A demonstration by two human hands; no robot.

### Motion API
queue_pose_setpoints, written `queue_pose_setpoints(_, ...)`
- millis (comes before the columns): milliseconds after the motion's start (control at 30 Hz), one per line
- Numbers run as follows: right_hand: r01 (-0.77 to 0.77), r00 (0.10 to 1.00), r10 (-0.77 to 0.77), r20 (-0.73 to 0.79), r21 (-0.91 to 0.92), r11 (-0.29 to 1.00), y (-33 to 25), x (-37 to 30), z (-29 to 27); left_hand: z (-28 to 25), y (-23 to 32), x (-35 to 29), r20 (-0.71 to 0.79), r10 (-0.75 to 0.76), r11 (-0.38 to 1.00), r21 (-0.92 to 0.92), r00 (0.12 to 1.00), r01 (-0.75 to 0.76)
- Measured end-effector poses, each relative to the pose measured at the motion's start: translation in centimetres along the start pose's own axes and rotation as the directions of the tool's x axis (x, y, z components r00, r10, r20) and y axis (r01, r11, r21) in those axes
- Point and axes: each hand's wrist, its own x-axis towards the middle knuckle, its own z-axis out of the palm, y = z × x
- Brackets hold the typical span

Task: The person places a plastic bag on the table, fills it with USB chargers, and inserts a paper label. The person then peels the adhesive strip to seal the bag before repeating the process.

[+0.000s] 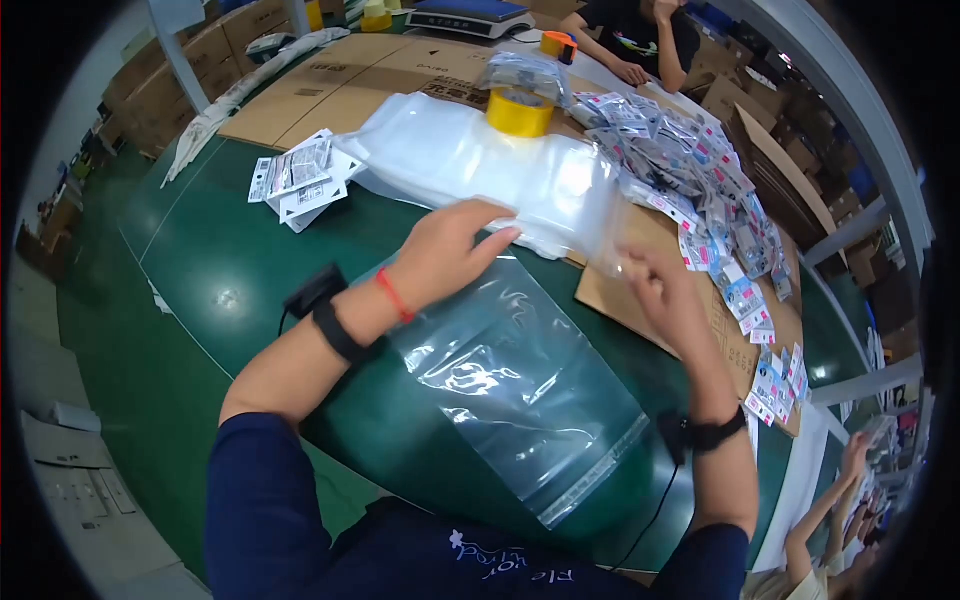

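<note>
A thick stack of clear plastic bags [450,150] lies across the middle of the table. My left hand [450,250] reaches over its near edge, thumb and fingers stretched out and apart. At the stack's right end, my right hand [668,300] has its fingers curled together at a blurred corner of plastic, which it seems to pinch. A single large clear plastic bag [520,380] lies flat on the green table below my hands, its sealed-looking strip toward me. Each of my wrists wears a black strap with a small device.
Yellow tape roll [520,112] stands on the stack, topped by a bagged item. Small printed packets [690,160] are heaped right; several more packets [305,175] lie left. Cardboard sheets [370,70] cover the far table. A scale [465,20] and another person [640,40] are beyond.
</note>
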Motion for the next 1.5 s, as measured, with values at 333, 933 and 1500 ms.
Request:
queue_pose_setpoints(333,0.409,0.837,-0.535,-0.120,-0.513,0.755,1.9,24.7,7.3,1.1,-7.0,7.2,-0.031,-0.194,0.883,0.430,0.981,0.188)
queue_pose_setpoints(933,0.407,0.896,-0.443,-0.043,-0.324,0.854,1.3,26.3,8.8,-1.1,-9.5,8.9,0.008,-0.255,0.882,0.412,0.967,0.229)
queue_pose_setpoints(1500,0.199,0.756,-0.319,0.572,0.262,0.944,-4.1,-11.0,4.5,2.0,-0.6,-7.8,0.161,-0.012,0.812,0.577,0.987,-0.084)
